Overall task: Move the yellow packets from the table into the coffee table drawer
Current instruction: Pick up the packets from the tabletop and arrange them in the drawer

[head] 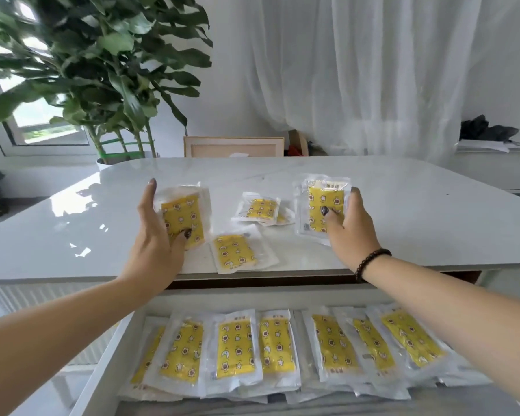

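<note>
Small print atop the yellow packets (324,211), too blurred for any legible text.

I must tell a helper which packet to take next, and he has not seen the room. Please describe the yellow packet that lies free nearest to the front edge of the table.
Start at the white table, above the open drawer. Between the left hand and the right hand, near the front edge, lies the free packet. Unlike the held packets and the pair behind it, it lies alone, untouched.
</note>
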Tool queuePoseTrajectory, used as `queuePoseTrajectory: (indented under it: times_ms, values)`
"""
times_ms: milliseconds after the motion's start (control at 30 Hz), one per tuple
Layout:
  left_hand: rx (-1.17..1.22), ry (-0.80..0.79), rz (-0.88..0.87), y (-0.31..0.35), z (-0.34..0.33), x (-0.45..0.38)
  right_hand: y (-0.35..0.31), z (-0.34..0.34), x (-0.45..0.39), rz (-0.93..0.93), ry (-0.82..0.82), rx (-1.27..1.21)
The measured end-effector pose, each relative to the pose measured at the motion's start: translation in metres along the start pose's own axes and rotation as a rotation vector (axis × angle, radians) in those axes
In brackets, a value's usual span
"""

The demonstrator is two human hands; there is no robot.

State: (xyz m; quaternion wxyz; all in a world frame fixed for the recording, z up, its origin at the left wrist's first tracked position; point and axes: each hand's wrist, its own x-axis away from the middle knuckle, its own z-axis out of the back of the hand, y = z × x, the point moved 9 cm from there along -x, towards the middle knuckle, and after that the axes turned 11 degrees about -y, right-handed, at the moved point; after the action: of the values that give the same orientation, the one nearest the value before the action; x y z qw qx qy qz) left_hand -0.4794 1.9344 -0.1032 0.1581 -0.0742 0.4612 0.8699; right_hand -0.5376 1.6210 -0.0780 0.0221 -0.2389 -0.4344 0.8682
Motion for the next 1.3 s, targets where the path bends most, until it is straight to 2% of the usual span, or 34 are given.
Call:
queuePoseTrajectory:
  times_ms: [100, 200, 267, 333, 400, 467, 533, 667, 767, 867, 1067, 1300]
  values:
    - [0.061, 0.056, 0.053, -0.004, 0.003, 0.002, 0.012, -0.004, 0.005, -0.084, -0.034, -0.05]
    - [0.214, 0.164, 0.124, -0.014, 0.016, 0.005, 0.0, 0.007, 0.014, -0.07, 0.026, -0.172]
    - [0.256, 0.181, 0.166, -0.021, 0.02, 0.01, -0.012, 0.01, 0.028, -0.042, -0.004, -0.294]
    - [0.248, 0.163, 0.198, -0.026, 0.022, 0.015, -0.017, -0.002, 0.049, -0.04, -0.181, -0.421]
    - [0.245, 0.152, 0.224, -0.028, 0.025, 0.018, -0.008, -0.031, 0.079, -0.141, -0.493, -0.503]
    - [0.254, 0.141, 0.252, -0.03, 0.026, 0.019, 0.017, -0.063, 0.113, -0.334, -0.794, -0.392]
    - [0.251, 0.125, 0.267, -0.03, 0.024, 0.021, 0.054, -0.077, 0.132, -0.52, -0.909, -0.145]
    - [0.24, 0.118, 0.286, -0.028, 0.022, 0.022, 0.086, -0.078, 0.126, -0.71, -0.801, 0.148]
    - [0.249, 0.113, 0.3, -0.027, 0.022, 0.02, 0.087, -0.076, 0.112, -0.753, -0.691, 0.209]
    - [0.257, 0.109, 0.301, -0.027, 0.022, 0.016, 0.093, -0.083, 0.105, -0.762, -0.648, 0.234]
    - [0.239, 0.102, 0.3, -0.029, 0.024, 0.012, 0.095, -0.085, 0.105, -0.641, -0.601, 0.42]
    - [0.169, 0.033, 0.323, -0.018, 0.022, 0.021, 0.089, -0.084, 0.1, -0.531, -0.543, 0.48]
